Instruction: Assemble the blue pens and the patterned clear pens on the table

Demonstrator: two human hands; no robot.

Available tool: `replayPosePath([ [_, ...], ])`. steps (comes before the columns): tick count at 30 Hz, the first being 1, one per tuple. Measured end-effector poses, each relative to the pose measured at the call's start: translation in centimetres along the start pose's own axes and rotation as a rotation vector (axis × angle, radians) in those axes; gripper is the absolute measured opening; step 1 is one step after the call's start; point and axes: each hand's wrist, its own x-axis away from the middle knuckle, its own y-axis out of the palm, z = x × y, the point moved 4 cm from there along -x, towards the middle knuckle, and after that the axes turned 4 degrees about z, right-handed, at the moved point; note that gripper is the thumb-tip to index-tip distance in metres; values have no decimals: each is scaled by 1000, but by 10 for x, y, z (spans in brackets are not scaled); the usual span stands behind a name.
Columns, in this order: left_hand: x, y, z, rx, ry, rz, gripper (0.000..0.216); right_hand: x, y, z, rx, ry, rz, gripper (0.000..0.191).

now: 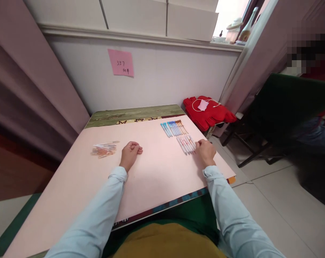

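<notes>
My left hand [130, 153] rests on the pale pink table top [151, 168] with its fingers curled into a loose fist and nothing in them. A small heap of orange and clear pens [104, 149] lies to its left. My right hand [206, 152] is curled at the near end of a row of pink and white pens [186, 144], its fingertips touching them. Whether it grips one is hidden. Beyond lies a neat row of blue and brown pens [173, 128].
A pink sticky note [120, 62] is stuck on the white wall. Red cloth with a white cable [208, 111] sits on a stool right of the table. A dark green chair [283, 107] and a seated person's leg [315, 132] are at the right.
</notes>
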Motion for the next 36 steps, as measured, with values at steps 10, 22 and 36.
replayPosePath([
  [10,0,-3,-7,1,19,-20,22,-7,9,11,-60,-28,-39,30],
  [22,31,-34,9,123,-72,180,28,-8,-1,-91,-272,-292,110,32],
  [36,25,-241,7,-119,-99,733,18,99,107,-344,-483,-814,-440,18],
])
